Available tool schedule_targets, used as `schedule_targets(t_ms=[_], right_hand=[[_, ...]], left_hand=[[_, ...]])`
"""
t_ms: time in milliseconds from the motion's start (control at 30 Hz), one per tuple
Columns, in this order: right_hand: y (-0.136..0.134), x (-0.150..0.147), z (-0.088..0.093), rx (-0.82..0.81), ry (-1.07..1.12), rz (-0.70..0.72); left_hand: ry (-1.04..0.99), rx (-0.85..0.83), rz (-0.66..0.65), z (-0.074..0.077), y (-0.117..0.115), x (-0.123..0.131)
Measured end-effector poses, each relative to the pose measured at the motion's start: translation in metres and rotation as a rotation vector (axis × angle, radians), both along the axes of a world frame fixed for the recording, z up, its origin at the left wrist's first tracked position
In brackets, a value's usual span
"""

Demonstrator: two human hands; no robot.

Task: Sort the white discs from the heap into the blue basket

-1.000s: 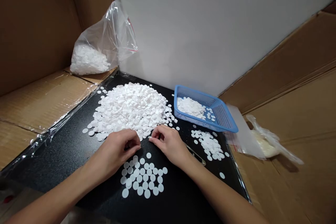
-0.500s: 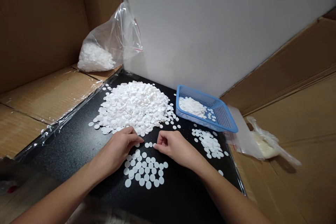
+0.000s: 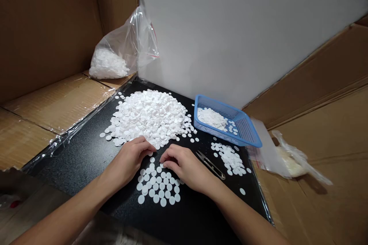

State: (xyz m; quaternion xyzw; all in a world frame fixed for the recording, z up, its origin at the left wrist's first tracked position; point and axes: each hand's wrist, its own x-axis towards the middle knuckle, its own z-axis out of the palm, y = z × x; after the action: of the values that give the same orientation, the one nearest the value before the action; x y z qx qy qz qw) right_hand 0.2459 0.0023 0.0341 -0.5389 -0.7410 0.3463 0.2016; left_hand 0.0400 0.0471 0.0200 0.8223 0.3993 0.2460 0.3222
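Observation:
A big heap of small white discs lies on a black table top. In front of it, a flat patch of discs laid side by side sits between my hands. My left hand rests at the heap's near edge, fingers curled with the tips pressed on the table. My right hand lies over the patch's right side, fingers bent down onto the discs. Whether either hand pinches a disc is hidden.
A blue mesh basket with discs stands at the right, a small loose pile before it. Thread snips lie beside my right hand. A plastic bag of discs sits on cardboard at the back left; another bag lies right.
My right hand has come down from the heap's edge onto the flat patch, uncovering the snips. My left hand stayed near the heap. The view shifted a little.

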Motion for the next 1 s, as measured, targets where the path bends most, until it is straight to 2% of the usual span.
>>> schedule_targets(t_ms=[133,267,400,567,767,900,1000], right_hand=[[-0.002,0.0,0.004,-0.027,0.027,0.023],[0.001,-0.011,0.001,0.066,0.175,-0.088],[0.003,-0.025,-0.005,-0.116,0.498,-0.186],[0.003,-0.028,-0.007,-0.339,0.683,-0.244],[0.003,-0.025,-0.007,-0.498,0.85,-0.231],[0.006,-0.021,-0.009,-0.569,0.878,-0.267],[0.006,-0.018,-0.009,-0.537,0.824,-0.279]], left_hand=[[-0.102,-0.075,0.085,0.006,-0.004,-0.006],[-0.221,-0.27,0.158,0.01,-0.009,-0.009],[-0.391,-0.425,0.11,0.009,-0.01,-0.008],[-0.481,-0.544,0.076,0.011,-0.01,-0.005],[-0.496,-0.584,0.018,0.015,-0.009,-0.005],[-0.379,-0.465,0.118,0.007,-0.011,-0.01],[-0.341,-0.419,0.144,0.003,-0.016,-0.01]])
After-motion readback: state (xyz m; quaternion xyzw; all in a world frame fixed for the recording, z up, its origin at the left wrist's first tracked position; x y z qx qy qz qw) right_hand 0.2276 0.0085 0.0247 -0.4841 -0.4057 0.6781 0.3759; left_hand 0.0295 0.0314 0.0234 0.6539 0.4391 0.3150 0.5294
